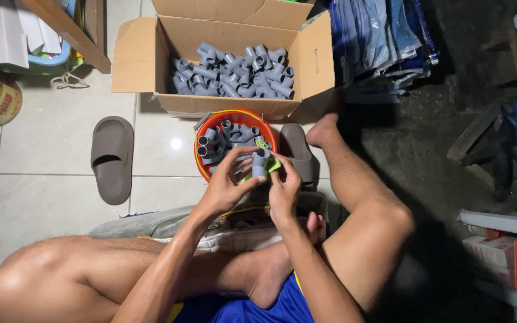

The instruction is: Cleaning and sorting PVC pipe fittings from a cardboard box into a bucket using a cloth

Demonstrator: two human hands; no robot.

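Both hands on grey fitting (259, 160), orange bowl (201, 166), cardboard box (145, 54) beyond

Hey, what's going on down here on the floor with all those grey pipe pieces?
A person sits on the tiled floor, both hands raised over an orange bowl full of grey pipe fittings. The right hand holds one grey fitting against a green cloth, and the left hand has its fingers on the same fitting from the other side. Beyond the bowl, an open cardboard box holds many more fittings. Brown slippers lie either side of the bowl.
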